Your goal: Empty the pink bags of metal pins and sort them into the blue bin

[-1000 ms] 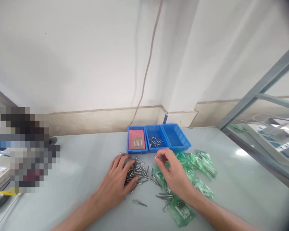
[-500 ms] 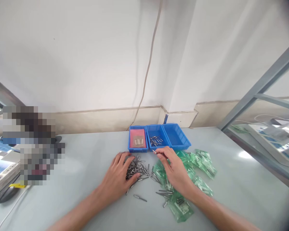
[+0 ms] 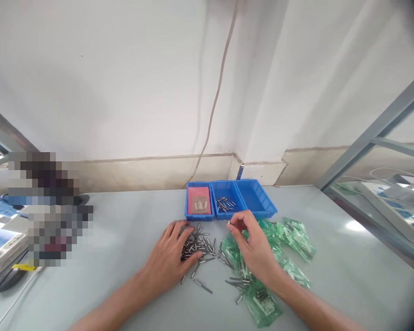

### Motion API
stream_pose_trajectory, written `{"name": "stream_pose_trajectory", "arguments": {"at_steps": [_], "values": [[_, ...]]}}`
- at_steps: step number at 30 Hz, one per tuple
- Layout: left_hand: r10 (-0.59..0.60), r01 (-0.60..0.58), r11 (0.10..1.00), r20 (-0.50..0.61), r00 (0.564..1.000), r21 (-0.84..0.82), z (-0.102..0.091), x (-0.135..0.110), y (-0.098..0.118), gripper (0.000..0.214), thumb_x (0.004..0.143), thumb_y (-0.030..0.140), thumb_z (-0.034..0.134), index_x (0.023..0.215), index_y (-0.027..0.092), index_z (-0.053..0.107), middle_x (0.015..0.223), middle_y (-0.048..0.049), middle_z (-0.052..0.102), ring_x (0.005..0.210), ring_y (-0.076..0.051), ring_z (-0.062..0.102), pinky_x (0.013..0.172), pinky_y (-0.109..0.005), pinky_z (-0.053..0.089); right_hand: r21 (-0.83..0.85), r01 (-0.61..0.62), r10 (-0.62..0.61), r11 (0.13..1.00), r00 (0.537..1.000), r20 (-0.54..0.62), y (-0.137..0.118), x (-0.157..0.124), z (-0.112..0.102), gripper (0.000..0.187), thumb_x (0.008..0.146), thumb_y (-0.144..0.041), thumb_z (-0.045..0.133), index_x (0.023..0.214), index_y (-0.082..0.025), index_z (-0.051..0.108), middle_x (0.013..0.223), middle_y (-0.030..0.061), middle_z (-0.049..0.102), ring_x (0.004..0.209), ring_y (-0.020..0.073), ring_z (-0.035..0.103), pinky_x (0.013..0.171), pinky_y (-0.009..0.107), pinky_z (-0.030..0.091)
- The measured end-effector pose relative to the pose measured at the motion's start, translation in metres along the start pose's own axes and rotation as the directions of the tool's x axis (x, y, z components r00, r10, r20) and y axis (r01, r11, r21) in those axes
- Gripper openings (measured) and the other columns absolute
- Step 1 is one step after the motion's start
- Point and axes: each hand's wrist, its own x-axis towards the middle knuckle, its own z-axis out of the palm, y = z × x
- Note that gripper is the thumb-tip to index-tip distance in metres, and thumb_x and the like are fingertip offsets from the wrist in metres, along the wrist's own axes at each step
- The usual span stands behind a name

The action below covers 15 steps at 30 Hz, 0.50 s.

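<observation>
My left hand rests on the table with fingers spread, curved around the left side of a pile of short, thin metal rods. Between the thumb and index finger of my right hand is one small metal rod; only its bright tip shows. That hand hovers over green plastic bags with more rods inside, just in front of the blue trays. Several similar rods lie in the middle blue tray. One loose rod lies on the table nearer to me.
The left blue tray holds a pink sheet and a small clear packet. The right blue tray stands beside the middle one. Metal frame posts rise at both sides. At left are a pixelated area and cables.
The view has shifted slightly. My right hand has drawn back a little from the middle tray, still pinching the small rod. My left hand stays by the pile.
</observation>
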Motion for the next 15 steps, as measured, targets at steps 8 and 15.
{"name": "stream_pose_trajectory", "arguments": {"at_steps": [8, 15], "values": [[-0.003, 0.003, 0.999, 0.014, 1.0, -0.036, 0.0006, -0.0014, -0.0011, 0.045, 0.105, 0.048, 0.065, 0.144, 0.026, 0.057, 0.149, -0.0126, 0.056, 0.138, -0.035, 0.054, 0.111, -0.055, 0.055, 0.009, -0.025, 0.025, 1.0, 1.0, -0.012, -0.0009, 0.001, -0.0033, 0.012, 0.111, -0.033, 0.055, 0.101, -0.026, 0.059, 0.097, 0.0026, 0.06, 0.085, 0.022, 0.056, 0.08, 0.035, 0.049], [0.011, -0.011, 0.999, -0.002, 1.0, -0.044, 0.0014, -0.0013, -0.002, 0.047, 0.106, 0.047, 0.065, 0.147, 0.027, 0.054, 0.15, -0.0129, 0.056, 0.14, -0.035, 0.053, 0.113, -0.056, 0.054, -0.021, -0.035, 0.036, 0.999, 0.999, 0.035, 0.0024, 0.0003, -0.0038, 0.021, 0.113, -0.04, 0.049, 0.108, -0.027, 0.064, 0.1, 0.0045, 0.067, 0.093, 0.0245, 0.063, 0.085, 0.037, 0.051]]}}
